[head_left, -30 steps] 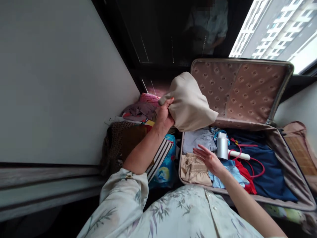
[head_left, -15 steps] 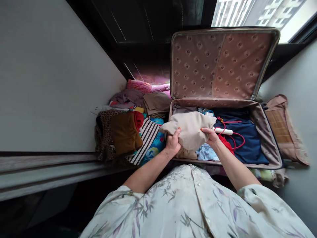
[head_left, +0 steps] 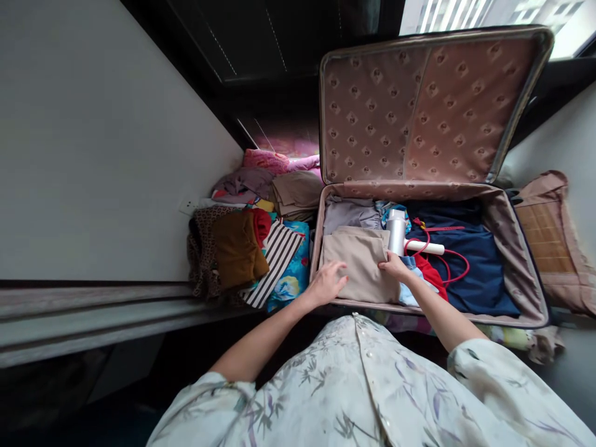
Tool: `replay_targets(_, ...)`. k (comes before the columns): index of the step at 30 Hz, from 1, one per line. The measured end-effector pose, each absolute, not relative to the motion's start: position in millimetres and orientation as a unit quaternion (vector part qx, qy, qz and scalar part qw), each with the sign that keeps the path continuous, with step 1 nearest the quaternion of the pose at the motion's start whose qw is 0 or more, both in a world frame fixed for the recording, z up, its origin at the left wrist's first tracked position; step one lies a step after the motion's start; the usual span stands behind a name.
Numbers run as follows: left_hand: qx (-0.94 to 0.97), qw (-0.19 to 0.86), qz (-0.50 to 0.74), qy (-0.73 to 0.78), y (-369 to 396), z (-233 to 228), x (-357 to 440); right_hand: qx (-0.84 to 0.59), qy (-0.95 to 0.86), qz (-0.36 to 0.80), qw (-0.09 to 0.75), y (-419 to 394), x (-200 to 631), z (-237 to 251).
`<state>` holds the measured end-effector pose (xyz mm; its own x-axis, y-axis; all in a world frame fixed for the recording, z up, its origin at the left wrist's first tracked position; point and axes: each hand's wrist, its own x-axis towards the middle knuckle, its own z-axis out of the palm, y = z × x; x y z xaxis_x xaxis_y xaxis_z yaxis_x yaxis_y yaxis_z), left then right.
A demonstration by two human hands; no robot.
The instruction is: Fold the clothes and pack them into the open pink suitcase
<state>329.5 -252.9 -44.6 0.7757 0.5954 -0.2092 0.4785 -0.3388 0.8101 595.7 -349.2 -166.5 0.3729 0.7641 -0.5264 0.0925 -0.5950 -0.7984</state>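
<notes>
Already the folded beige garment (head_left: 361,264) lies flat in the suitcase (head_left: 512,273), left end. The left hand (head_left: 327,282) presses it, fingers spread; the right hand (head_left: 395,268) pinches its edge. Piled clothes (head_left: 246,242) alongside remain unpacked.

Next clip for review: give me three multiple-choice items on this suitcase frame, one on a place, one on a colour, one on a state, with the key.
1. Where does the folded beige garment lie?
A. in the left part of the open suitcase
B. on the pile of clothes outside the case
C. on the raised lid

2. What colour is the cord looped beside the white cylindrical appliance?
A. green
B. red
C. black

3. How is the left hand set?
A. clenched around a bottle
B. out of view
C. open, flat on the beige garment

Key: 1 A, the garment sits inside the case's left end. 2 B, the cord is red against dark blue cloth. 3 C, its fingers are spread on the fabric.
</notes>
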Motion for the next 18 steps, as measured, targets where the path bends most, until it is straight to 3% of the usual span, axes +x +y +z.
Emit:
replay_targets(3, 0.931, 0.282, -0.049, 0.226, -238, -74, 356, -0.757, -0.317, 0.48, 0.31, -348, 594, -163)
replay_targets(6, 0.943, 0.198, -0.187, 0.192, -235, -113, 367, -0.795, -0.326, 0.433, 0.274, -354, 582, -154)
replay_targets(9, 0.944, 0.175, -0.221, 0.17, -235, -139, 363, -0.831, -0.434, 0.264, 0.225, -365, 559, -143)
replay_targets(12, 0.957, 0.157, -0.188, 0.154, -229, -150, 356, -0.78, -0.604, 0.08, 0.14, -370, 539, -144)
replay_targets(18, 0.932, 0.171, -0.251, 0.198, -226, -174, 355, -0.728, -0.673, 0.129, 0.033, -358, 529, -199)
